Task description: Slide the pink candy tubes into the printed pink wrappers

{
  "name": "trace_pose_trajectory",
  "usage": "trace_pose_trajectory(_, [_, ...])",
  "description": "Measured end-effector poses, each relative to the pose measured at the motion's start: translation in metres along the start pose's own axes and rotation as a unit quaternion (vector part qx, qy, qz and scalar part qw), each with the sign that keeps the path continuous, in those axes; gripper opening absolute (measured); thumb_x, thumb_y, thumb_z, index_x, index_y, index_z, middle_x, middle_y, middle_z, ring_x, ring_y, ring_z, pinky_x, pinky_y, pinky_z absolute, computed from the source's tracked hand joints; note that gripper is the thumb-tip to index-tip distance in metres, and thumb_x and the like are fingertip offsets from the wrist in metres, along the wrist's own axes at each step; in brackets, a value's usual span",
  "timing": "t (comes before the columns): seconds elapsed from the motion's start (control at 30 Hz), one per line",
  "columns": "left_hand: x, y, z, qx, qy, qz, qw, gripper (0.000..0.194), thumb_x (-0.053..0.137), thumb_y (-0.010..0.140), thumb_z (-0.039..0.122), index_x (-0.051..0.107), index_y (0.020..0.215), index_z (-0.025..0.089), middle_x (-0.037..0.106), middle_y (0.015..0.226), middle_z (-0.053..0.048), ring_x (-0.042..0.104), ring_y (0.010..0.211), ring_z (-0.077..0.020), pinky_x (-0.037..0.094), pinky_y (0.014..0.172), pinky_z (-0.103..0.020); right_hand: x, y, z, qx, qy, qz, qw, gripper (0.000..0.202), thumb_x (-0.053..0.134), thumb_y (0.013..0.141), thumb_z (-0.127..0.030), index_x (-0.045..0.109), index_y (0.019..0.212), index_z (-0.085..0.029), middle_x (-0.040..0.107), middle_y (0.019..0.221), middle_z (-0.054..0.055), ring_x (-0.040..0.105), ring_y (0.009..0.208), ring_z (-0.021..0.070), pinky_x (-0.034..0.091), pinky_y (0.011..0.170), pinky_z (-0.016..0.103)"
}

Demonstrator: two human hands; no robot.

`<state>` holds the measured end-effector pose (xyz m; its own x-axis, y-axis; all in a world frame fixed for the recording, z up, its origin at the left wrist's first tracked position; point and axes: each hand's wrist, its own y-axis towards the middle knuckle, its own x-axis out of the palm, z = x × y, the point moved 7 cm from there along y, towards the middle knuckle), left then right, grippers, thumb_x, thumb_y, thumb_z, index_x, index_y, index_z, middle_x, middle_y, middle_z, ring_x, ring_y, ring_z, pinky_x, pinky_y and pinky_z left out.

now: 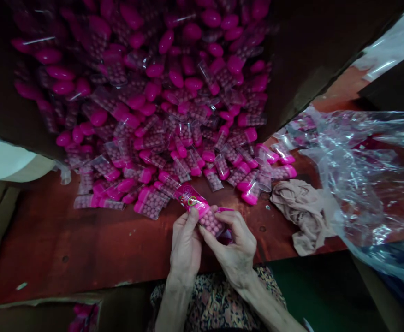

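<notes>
Between my two hands is a small clear candy container (211,223) filled with pink balls, with a bright pink cap. A printed pink wrapper (189,195) with a green detail sticks out beyond its cap end, pointing up and left. My left hand (185,242) is closed around the container from the left, thumb on the cap. My right hand (236,246) pinches the ball-filled end from the right. Some more pink wrapping shows by the right fingers, partly hidden. Just beyond my hands lies a large heap of like containers (149,203).
The heap spills from a dark box (302,60) onto the red-brown tabletop (112,249). A crumpled cloth (302,212) and clear plastic bags (371,184) lie right. At left is a white round object (11,161). Below the table edge, an open carton (39,313) holds pink items (83,317).
</notes>
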<state>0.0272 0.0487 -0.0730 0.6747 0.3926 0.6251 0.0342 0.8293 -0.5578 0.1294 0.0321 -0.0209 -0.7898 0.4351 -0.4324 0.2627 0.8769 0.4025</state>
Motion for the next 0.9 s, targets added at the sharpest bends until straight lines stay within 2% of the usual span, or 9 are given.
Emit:
trace_pose_trajectory(0.13, [0.003, -0.001, 0.003, 0.018, 0.032, -0.015, 0.999, 0.014, 0.070, 0.069, 0.023, 0.072, 0.078, 0.013, 0.072, 0.076, -0.007, 0.066, 0.080, -0.0196, 0.046, 0.084, -0.034, -0.005, -0.003, -0.008, -0.059, -0.039, 0.033, 0.997, 0.023, 0.069, 0.072, -0.016, 0.059, 0.093, -0.020, 0.063, 0.084, 0.005, 0.064, 0.075, 0.0191, 0.056, 0.064, 0.033])
trace_pose_trajectory(0.27, [0.004, -0.002, 0.005, 0.037, 0.058, 0.007, 0.998, 0.010, 0.069, 0.072, 0.022, 0.072, 0.077, 0.014, 0.072, 0.075, -0.006, 0.066, 0.074, -0.0170, 0.048, 0.080, -0.031, -0.006, -0.003, -0.014, -0.110, -0.076, 0.045, 0.990, 0.027, 0.067, 0.075, -0.014, 0.058, 0.100, -0.020, 0.063, 0.086, 0.007, 0.063, 0.076, 0.0195, 0.057, 0.062, 0.033])
trace_pose_trajectory(0.37, [0.004, -0.001, 0.006, 0.036, 0.037, 0.011, 0.999, 0.013, 0.068, 0.073, 0.023, 0.072, 0.081, 0.013, 0.073, 0.079, -0.007, 0.066, 0.081, -0.0188, 0.047, 0.084, -0.033, -0.005, 0.003, -0.010, -0.074, -0.046, 0.017, 0.996, 0.023, 0.067, 0.075, -0.015, 0.058, 0.096, -0.019, 0.061, 0.083, 0.006, 0.063, 0.075, 0.0183, 0.057, 0.063, 0.032])
trace_pose_trajectory(0.5, [0.009, -0.001, 0.010, 0.024, 0.011, -0.014, 1.000, 0.019, 0.067, 0.074, 0.027, 0.072, 0.086, 0.013, 0.073, 0.084, -0.009, 0.065, 0.088, -0.0218, 0.045, 0.088, -0.037, -0.003, 0.009, -0.005, -0.005, -0.004, -0.009, 1.000, 0.022, 0.070, 0.072, -0.019, 0.058, 0.090, -0.020, 0.061, 0.080, 0.003, 0.062, 0.072, 0.0172, 0.055, 0.062, 0.031])
trace_pose_trajectory(0.6, [0.012, -0.003, 0.011, 0.016, 0.026, -0.011, 0.999, 0.013, 0.068, 0.072, 0.022, 0.072, 0.080, 0.013, 0.073, 0.080, -0.009, 0.066, 0.085, -0.0218, 0.046, 0.088, -0.037, -0.005, 0.007, -0.008, -0.015, 0.004, 0.001, 1.000, 0.023, 0.070, 0.072, -0.016, 0.058, 0.091, -0.019, 0.060, 0.081, 0.003, 0.062, 0.073, 0.0172, 0.055, 0.063, 0.031])
trace_pose_trajectory(0.77, [0.016, -0.009, 0.011, 0.033, 0.056, -0.002, 0.998, 0.009, 0.068, 0.073, 0.020, 0.072, 0.078, 0.014, 0.072, 0.077, -0.006, 0.066, 0.080, -0.0186, 0.046, 0.088, -0.035, -0.012, 0.005, -0.019, -0.070, -0.014, 0.043, 0.997, 0.025, 0.067, 0.074, -0.009, 0.058, 0.095, -0.017, 0.061, 0.083, 0.005, 0.062, 0.074, 0.0171, 0.056, 0.065, 0.030])
trace_pose_trajectory(0.9, [0.022, -0.010, 0.012, 0.024, 0.066, -0.023, 0.997, 0.014, 0.068, 0.072, 0.023, 0.073, 0.081, 0.013, 0.073, 0.080, -0.007, 0.066, 0.083, -0.0195, 0.045, 0.090, -0.035, -0.021, 0.013, -0.022, -0.047, 0.013, 0.052, 0.997, 0.025, 0.070, 0.071, -0.011, 0.058, 0.092, -0.018, 0.061, 0.082, 0.004, 0.061, 0.073, 0.0164, 0.055, 0.064, 0.029])
